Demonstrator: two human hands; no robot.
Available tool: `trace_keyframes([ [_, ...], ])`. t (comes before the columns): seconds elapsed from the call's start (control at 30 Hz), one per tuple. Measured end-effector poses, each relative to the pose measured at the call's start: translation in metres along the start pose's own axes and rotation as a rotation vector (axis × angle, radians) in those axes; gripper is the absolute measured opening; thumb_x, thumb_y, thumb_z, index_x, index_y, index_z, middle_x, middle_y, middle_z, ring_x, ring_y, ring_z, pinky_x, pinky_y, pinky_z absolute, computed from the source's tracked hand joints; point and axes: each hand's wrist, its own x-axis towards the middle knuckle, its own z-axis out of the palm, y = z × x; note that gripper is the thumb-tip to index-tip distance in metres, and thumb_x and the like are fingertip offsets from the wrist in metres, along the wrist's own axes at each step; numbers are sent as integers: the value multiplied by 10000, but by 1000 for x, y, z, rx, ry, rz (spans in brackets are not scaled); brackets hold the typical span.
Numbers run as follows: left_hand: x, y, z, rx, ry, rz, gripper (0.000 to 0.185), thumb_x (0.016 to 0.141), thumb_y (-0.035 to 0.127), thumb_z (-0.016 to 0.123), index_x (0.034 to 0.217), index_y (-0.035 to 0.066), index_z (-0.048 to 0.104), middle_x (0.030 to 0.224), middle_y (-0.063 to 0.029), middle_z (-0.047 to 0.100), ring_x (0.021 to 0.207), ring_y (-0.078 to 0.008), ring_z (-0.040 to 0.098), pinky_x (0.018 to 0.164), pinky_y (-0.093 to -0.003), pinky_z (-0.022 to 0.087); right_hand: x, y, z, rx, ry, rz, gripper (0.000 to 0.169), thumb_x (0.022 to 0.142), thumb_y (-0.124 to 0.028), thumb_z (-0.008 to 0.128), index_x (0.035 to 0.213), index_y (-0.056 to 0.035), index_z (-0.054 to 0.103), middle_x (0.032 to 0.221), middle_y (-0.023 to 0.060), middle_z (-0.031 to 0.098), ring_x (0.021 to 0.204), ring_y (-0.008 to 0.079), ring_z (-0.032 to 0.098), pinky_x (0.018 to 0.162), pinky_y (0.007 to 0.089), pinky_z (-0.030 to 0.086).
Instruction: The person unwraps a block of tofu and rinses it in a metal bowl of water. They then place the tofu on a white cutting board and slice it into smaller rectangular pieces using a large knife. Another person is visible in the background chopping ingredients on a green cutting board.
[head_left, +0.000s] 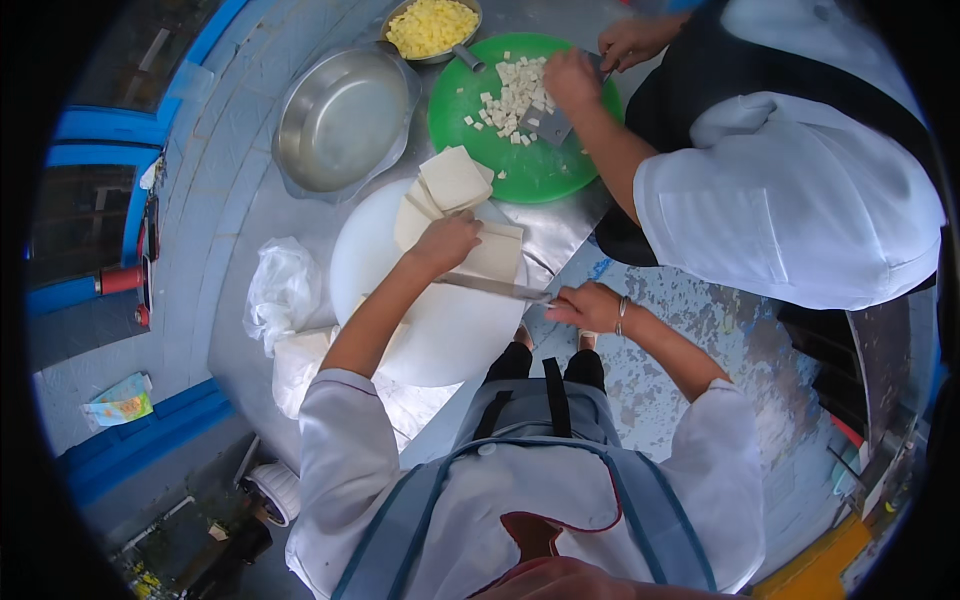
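Observation:
My left hand (448, 241) rests with curled fingers on pale slabs that look like firm tofu (491, 255), holding them against a round white cutting board (431, 330). In my right hand (589, 306) is the handle of a knife. Its blade (495, 286) lies across the near edge of the slabs, pointing left below my left hand. More slabs (454, 178) are stacked at the far side of the board, their edge close to a green round cutting board. Part of a pale piece shows beside my left forearm, which hides the rest.
A co-worker's hands (574, 79) work with a cleaver (551, 124) among white cubes (517, 94) on the green board (517, 180). A steel basin (345, 124) and a pan of yellow cubes (431, 28) stand beyond. Plastic bags (281, 289) lie left on the metal table (240, 322).

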Motion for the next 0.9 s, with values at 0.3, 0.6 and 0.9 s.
trace_keyframes([
  [0.3, -189, -22, 26, -164, 1094, -839, 171, 906, 81, 530, 1040, 7, 607, 1026, -144, 612, 949, -303, 571, 840, -367, 443, -10, -71, 71, 438, 89, 162, 453, 914, -438, 525, 840, 8, 552, 690, 202, 607, 639, 372, 594, 609, 413, 464],
  [0.6, -210, -43, 115, 183, 838, -865, 366, 895, 220, 506, 1177, -9, 466, 1118, -188, 526, 1051, -374, 465, 946, -457, 321, 69, -141, 139, 467, 67, 117, 429, 948, -393, 479, 844, 17, 550, 682, 184, 629, 621, 351, 618, 613, 404, 492],
  [0.9, -215, -47, 122, 103, 802, -908, 433, 832, 268, 549, 1169, 9, 466, 1096, -191, 508, 1025, -386, 459, 913, -457, 321, 70, -145, 154, 388, 51, 158, 426, 960, -388, 456, 856, 14, 551, 666, 159, 635, 584, 314, 623, 599, 395, 506],
])
